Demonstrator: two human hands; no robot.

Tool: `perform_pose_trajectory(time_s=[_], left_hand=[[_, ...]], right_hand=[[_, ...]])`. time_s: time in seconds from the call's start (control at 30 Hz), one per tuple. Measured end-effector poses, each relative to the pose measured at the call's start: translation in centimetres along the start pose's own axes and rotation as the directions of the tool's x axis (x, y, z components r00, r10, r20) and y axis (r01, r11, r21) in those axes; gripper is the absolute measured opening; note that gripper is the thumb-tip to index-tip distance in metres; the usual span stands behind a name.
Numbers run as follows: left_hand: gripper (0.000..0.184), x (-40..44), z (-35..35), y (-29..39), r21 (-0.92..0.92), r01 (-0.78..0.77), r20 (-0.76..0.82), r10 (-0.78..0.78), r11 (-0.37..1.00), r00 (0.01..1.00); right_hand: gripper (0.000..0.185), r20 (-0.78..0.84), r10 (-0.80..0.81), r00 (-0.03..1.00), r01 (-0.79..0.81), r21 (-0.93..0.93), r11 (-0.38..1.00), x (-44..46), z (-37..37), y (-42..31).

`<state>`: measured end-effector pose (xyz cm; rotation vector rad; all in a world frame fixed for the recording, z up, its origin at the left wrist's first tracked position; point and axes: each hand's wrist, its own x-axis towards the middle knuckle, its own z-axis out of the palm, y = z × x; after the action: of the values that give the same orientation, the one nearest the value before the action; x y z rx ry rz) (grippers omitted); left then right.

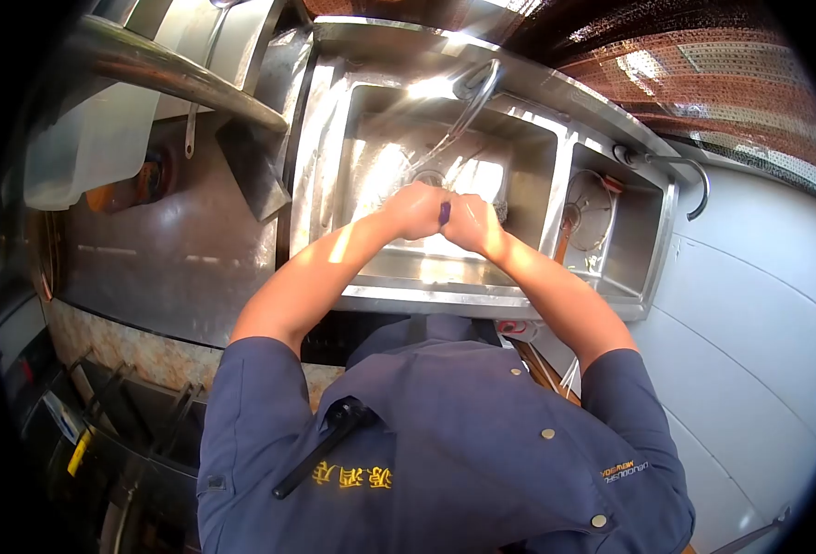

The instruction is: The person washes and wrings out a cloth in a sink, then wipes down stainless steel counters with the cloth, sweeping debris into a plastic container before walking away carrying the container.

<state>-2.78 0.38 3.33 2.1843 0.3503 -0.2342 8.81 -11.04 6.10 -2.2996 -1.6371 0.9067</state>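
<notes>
My left hand (415, 210) and my right hand (472, 222) meet over the front part of the large sink basin (537, 171), both with fingers closed. A small dark purple item (445, 213) shows between them, pressed against both hands; what it is cannot be made out. Just beyond my hands, a curved metal faucet (482, 100) reaches over the basin. Bright sunlight glares on the basin floor and on my forearms.
A smaller basin (631, 217) at the right holds a round wire strainer (589, 210) and a brownish handle. On the left are a steel counter (186, 249), a translucent plastic container (98, 138), a dark flat blade (249, 171) and a thick metal pipe (181, 74).
</notes>
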Motion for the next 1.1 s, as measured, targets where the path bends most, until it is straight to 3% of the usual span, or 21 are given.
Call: perform_pose_trajectory(time_s=[0.07,0.17,0.2,0.27,0.3,0.33,0.37,0.4,0.47,0.53,0.6,0.63,0.67,0.73,0.77,0.8,0.87,0.93,1.0,1.03,1.1], left_hand=[[0.015,0.4,1.9,-1.8,-0.168,-0.002,-0.007,0.0,0.986,1.0],[0.03,-0.8,0.0,-1.4,-0.403,0.372,0.489,-0.147,0.836,0.86],[0.031,-1.0,-0.1,-1.5,-0.405,0.291,0.425,-0.104,0.867,0.899],[0.032,-1.2,0.9,-1.2,-0.389,0.129,0.286,-0.014,0.912,0.958],[0.038,-2.0,1.6,-0.4,-0.323,0.027,-0.037,-0.041,0.946,0.998],[0.049,-2.3,1.0,0.9,-0.282,0.052,-0.115,-0.087,0.958,0.989],[0.055,-3.8,0.8,2.4,-0.209,0.036,-0.26,-0.091,0.977,0.961],[0.056,-4.4,0.3,3.2,0.111,-0.088,-0.395,0.125,0.99,0.91],[0.046,-5.7,-2.0,5.1,0.505,-0.354,-0.385,0.573,0.787,0.724],[0.035,-6.2,-2.3,6.0,0.54,-0.584,-0.312,0.788,0.606,0.53],[0.029,-5.9,-3.3,8.5,0.56,-0.714,-0.268,0.908,0.42,0.323],[0.027,-5.3,-3.0,9.5,0.477,-0.796,-0.187,0.928,0.372,0.322],[0.024,-7.2,-5.4,11.8,0.459,-0.783,0.066,0.863,0.42,0.502],[0.021,-8.0,-5.2,13.6,0.387,-0.697,0.091,0.727,0.604,0.681],[0.02,-8.0,-4.9,14.2,0.28,-0.461,0.093,0.454,0.842,0.886],[0.021,-7.6,-4.1,14.8,0.157,-0.157,0.119,0.139,0.975,0.983],[0.014,-6.3,-1.2,13.6,0.32,-0.207,0.019,0.212,0.924,0.977],[0.011,-5.4,-0.3,13.4,0.447,-0.194,0.036,0.199,0.873,0.979],[0.005,-5.4,2.1,12.6,0.333,0.001,-0.195,0.068,0.943,0.978],[0.01,-5.9,3.1,12.8,0.197,0.061,-0.301,0.001,0.978,0.954],[0.02,-5.1,7.4,10.8,-0.08,0.116,-0.439,-0.139,0.99,0.888]], right_hand=[[0.014,0.003,-0.072,0.997,0.072,-0.081,0.994,0.0,-0.5,0.0],[0.013,-0.117,-0.232,0.966,0.219,-0.111,0.969,-1.5,0.2,-0.4],[0.014,-0.213,-0.268,0.94,0.272,-0.011,0.962,-2.1,0.7,-0.1],[0.021,-0.134,-0.047,0.99,0.05,0.015,0.999,-2.9,-0.3,-1.5],[0.026,-0.107,0.106,0.989,-0.096,0.094,0.991,-3.4,-0.2,-1.6],[0.025,-0.005,0.157,0.988,-0.147,0.323,0.935,-3.7,0.3,-0.1],[0.025,0.201,0.287,0.936,-0.347,0.654,0.672,-4.1,-0.1,0.2],[0.025,0.446,0.296,0.845,-0.522,0.81,0.27,-4.7,-0.6,0.3],[0.026,0.612,0.047,0.789,-0.574,0.763,-0.298,-6.5,0.1,3.5],[0.026,0.566,-0.4,0.721,-0.693,0.598,-0.404,-8.8,-1.6,2.6],[0.027,0.604,-0.707,0.368,-0.924,0.324,-0.204,-9.6,-3.5,1.3],[0.028,0.585,-0.758,0.288,-0.934,0.348,-0.085,-9.8,-4.0,0.7],[0.029,0.569,-0.798,0.201,-0.925,0.377,0.036,-9.9,-4.4,0.2],[0.026,0.735,-0.599,0.318,-0.876,0.47,0.111,-11.0,-6.3,-0.3],[0.022,0.778,-0.515,0.36,-0.877,0.47,0.096,-10.6,-6.3,0.1],[0.015,0.814,-0.29,0.504,-0.8,0.566,0.199,-10.5,-6.4,0.1],[0.01,0.659,0.057,0.75,-0.569,0.598,0.564,-11.1,-6.8,-1.2],[0.007,0.359,0.005,0.933,-0.217,0.552,0.806,-9.7,-3.2,2.8],[0.016,-0.024,-0.204,0.979,0.205,0.175,0.963,-8.1,-1.7,3.8],[0.025,-0.041,-0.105,0.994,0.109,0.107,0.988,-8.2,-1.7,3.4],[0.018,-0.092,-0.205,0.975,0.201,-0.047,0.978,-8.0,-0.9,3.8]])
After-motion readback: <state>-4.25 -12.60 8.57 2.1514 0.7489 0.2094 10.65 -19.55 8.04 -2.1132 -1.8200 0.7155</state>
